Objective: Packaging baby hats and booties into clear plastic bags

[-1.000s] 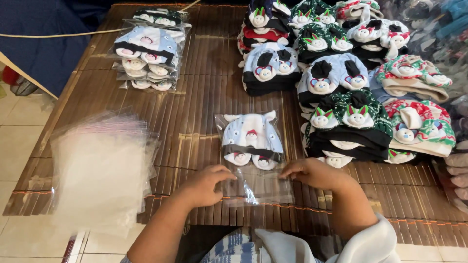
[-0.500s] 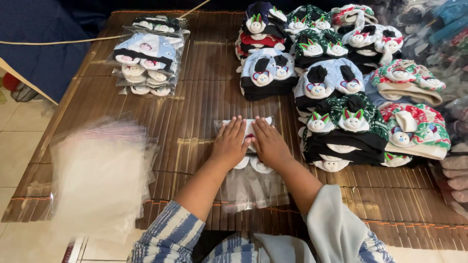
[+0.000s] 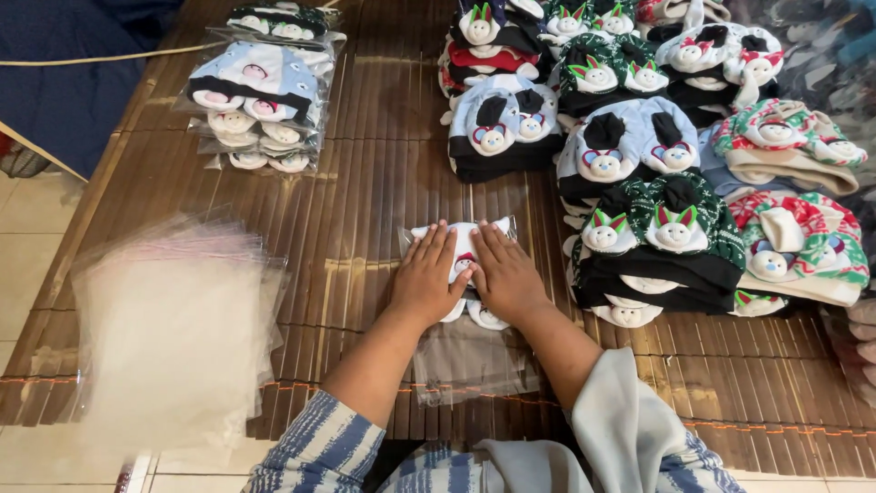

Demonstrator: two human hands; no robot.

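A small knit hat with animal-face pompoms [image 3: 463, 257] lies inside a clear plastic bag [image 3: 467, 361] on the brown slatted mat [image 3: 365, 201]. My left hand [image 3: 425, 276] and my right hand [image 3: 505, 277] lie flat side by side on top of the bagged hat, fingers together and pointing away from me. The hat is mostly covered by my palms; its white ears show past my fingertips. The bag's open end stretches toward me, flat and empty between my forearms.
A stack of empty clear bags [image 3: 169, 333] lies at the left. Bagged hats [image 3: 260, 91] are piled at the far left. Unbagged hats in blue, green, black and red [image 3: 657, 173] fill the right side. Pale floor tiles [image 3: 27, 237] border the mat.
A second ago both hands were at the bag's near end. They moved forward onto the hat and now lie flat on it.
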